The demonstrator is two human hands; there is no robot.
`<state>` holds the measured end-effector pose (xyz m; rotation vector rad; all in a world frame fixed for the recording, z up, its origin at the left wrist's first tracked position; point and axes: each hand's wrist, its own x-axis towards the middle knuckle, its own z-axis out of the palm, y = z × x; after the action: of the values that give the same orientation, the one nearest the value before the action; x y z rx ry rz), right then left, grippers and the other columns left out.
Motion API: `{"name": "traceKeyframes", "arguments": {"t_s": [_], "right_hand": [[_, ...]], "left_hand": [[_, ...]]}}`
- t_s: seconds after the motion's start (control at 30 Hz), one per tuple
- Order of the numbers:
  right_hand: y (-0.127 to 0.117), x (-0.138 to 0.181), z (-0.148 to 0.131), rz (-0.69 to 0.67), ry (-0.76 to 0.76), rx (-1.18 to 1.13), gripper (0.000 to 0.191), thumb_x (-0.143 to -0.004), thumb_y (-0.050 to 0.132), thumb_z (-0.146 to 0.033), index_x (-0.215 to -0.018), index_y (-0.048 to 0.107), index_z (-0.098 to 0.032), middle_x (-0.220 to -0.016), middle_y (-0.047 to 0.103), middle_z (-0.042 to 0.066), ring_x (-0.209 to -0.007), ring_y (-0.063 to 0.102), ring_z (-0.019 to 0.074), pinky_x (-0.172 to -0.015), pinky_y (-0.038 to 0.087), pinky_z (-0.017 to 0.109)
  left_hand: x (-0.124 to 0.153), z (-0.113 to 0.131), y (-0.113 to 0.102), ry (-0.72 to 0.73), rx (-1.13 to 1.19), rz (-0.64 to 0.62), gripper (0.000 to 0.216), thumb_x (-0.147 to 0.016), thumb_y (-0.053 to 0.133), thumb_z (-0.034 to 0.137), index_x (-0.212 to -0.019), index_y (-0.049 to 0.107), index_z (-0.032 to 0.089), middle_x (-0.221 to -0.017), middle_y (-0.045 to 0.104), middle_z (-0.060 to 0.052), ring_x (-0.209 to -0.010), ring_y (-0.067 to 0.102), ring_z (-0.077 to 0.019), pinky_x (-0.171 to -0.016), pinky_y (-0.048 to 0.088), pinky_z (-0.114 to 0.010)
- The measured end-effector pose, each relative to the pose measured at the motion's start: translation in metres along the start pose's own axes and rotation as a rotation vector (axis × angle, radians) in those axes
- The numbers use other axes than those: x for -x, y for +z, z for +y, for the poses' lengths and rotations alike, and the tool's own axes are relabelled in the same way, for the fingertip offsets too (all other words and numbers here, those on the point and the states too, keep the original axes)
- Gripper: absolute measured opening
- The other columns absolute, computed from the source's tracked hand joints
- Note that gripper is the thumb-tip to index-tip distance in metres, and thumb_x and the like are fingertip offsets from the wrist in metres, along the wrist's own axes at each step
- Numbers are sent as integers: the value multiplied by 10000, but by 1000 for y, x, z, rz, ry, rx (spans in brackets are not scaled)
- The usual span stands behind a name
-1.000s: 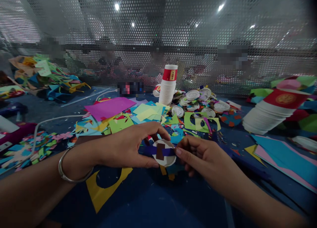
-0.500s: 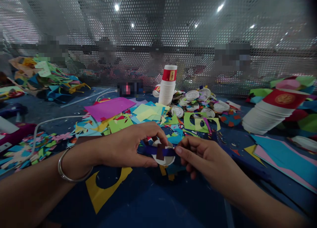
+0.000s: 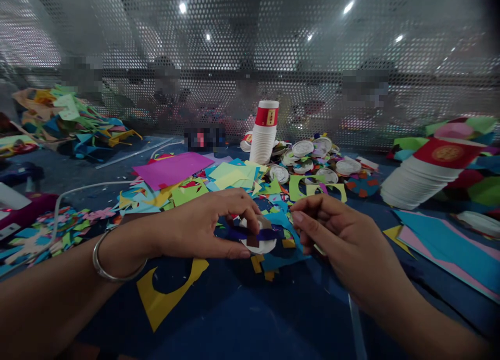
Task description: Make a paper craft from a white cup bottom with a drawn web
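A small white round disc (image 3: 266, 245), crossed by a dark blue strip (image 3: 269, 235) and a brown patch, lies low over the table between my hands. My left hand (image 3: 203, 224), with a silver bangle at the wrist, arches over the disc's left side. Its thumb and index finger are apart, and the index tip overlaps the disc. To the right, clear of the disc, my right hand (image 3: 332, 235) has thumb and index finger pressed together; anything between them is too hidden to make out. Under and beside the disc is a blue paper piece (image 3: 275, 263) with yellow-orange squares.
A yellow paper offcut (image 3: 172, 295) lies near the front. Behind are a purple sheet (image 3: 172, 170), a tall paper cup stack (image 3: 262, 141) and a pile of discs (image 3: 302, 149). Another cup stack (image 3: 414, 180) leans at right beside blue sheets (image 3: 449, 245).
My right hand has moved right, away from the disc and the blue strip's end. My left thumb and index finger have spread from their hold on the disc.
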<state>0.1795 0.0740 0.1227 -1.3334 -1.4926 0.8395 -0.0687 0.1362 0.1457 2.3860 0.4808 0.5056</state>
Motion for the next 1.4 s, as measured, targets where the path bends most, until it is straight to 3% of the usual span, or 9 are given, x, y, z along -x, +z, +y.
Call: {"name": "traceKeyframes", "arguments": {"t_s": [0.33, 0.67, 0.83, 0.93, 1.0, 1.17, 1.27, 1.4], "right_hand": [[-2, -1, 4, 62, -10, -44, 246, -919, 704, -449, -993, 655, -220, -803, 658, 3, -562, 555, 95, -446, 452, 185], [-2, -1, 0, 21, -22, 16, 215, -943, 670, -411, -1003, 640, -206, -724, 633, -27, -491, 532, 69, -409, 389, 178], [0, 0, 1, 28, -21, -4, 235, -931, 680, -419, -1011, 642, -201, -747, 636, -23, -496, 546, 68, -410, 405, 170], [0, 0, 4, 33, -34, -15, 253, -924, 689, -438, -1006, 646, -203, -755, 636, -23, -502, 549, 68, -422, 424, 169], [1, -1, 5, 30, -37, -19, 255, -924, 688, -446, -998, 649, -205, -752, 630, -23, -522, 554, 74, -436, 442, 169], [2, -1, 6, 20, -35, -16, 248, -926, 688, -442, -1002, 649, -209, -758, 634, -17, -537, 539, 81, -454, 461, 176], [3, -1, 5, 5, -35, -7, 239, -932, 674, -444, -991, 641, -215, -728, 620, -22, -537, 528, 89, -453, 451, 185], [3, 0, 6, -29, -68, 50, 205, -946, 650, -423, -968, 638, -220, -727, 626, -14, -571, 526, 104, -489, 457, 203]], "left_hand": [[3, 25, 23, -24, 49, -182, 195, -832, 793, 285, -980, 674, 239, -1176, 653, -41, -1095, 624, -192, -972, 485, -298], [0, 13, 25, -7, -81, -219, 179, -856, 754, 324, -977, 678, 215, -1115, 641, -78, -1015, 615, -216, -883, 491, -320], [2, 14, 22, -11, -117, -249, 282, -804, 810, 341, -1039, 697, 233, -1140, 652, -71, -1048, 608, -236, -915, 481, -344], [2, 13, 12, 12, -128, -194, 320, -806, 816, 371, -1077, 694, 254, -1218, 652, -54, -1132, 594, -229, -985, 466, -338], [3, 5, -1, -7, -154, -91, 229, -879, 743, 368, -1073, 693, 257, -1217, 670, -37, -1142, 602, -207, -1017, 455, -334], [5, -47, -35, -297, -548, 316, 156, -922, 588, 289, -1005, 693, 209, -1005, 728, -37, -899, 659, -195, -829, 517, -324], [4, -80, -39, -389, -592, 374, 254, -929, 542, 320, -1075, 695, 180, -1043, 742, -85, -926, 683, -230, -845, 534, -368], [-4, -97, -29, -417, -607, 351, 401, -897, 575, 355, -1238, 662, 163, -1287, 694, -143, -1194, 630, -315, -1051, 463, -481]]}}
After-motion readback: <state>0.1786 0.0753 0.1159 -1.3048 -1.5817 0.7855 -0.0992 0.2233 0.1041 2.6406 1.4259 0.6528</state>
